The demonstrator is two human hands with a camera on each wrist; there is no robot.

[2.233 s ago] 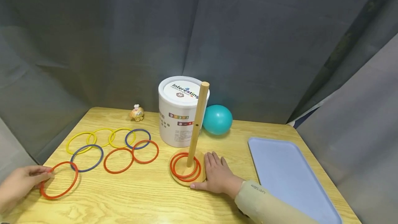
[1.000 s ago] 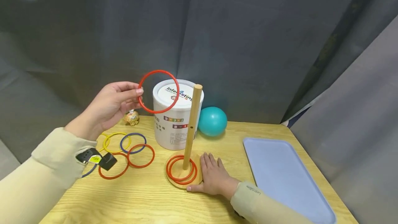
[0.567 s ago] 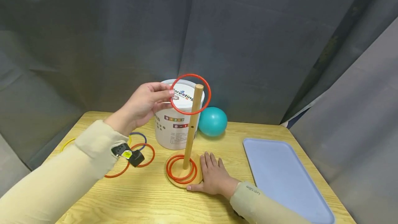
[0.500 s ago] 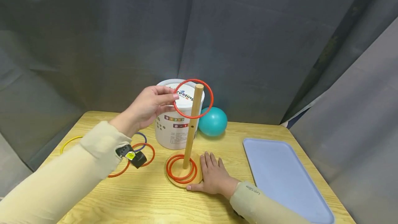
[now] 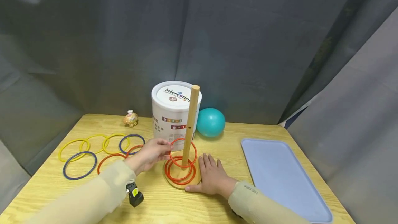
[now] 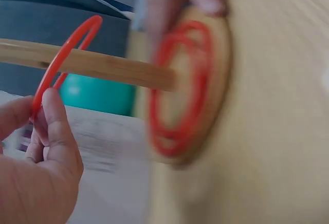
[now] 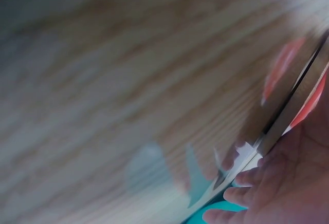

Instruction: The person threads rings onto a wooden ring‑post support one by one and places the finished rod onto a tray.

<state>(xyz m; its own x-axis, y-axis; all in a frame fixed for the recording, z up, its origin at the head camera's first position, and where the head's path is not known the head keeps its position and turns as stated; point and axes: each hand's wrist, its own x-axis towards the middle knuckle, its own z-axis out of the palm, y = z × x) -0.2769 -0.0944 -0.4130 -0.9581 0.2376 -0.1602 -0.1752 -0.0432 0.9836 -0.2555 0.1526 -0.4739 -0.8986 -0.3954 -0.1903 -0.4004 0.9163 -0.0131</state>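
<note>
Over the wooden counter [image 5: 217,203], my left hand [image 5: 149,153] pinches a thin red ring [image 5: 183,152], now lowered round the peg [image 5: 190,123]; my right hand [image 5: 212,177] lies flat, steadying the base [image 5: 181,182].

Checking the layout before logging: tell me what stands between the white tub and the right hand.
In the head view, the wooden peg stands between the white tub and the right hand, on its round base ringed by red rings.

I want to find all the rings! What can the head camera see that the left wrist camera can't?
Only the head view shows the loose yellow ring, blue ring, white tub, light blue tray and little figurine. Only the left wrist view shows the left hand's grip close up, thumb and fingers pinching the red ring. Both show that ring around the wooden peg, two red rings on the base, and the teal ball.
</note>
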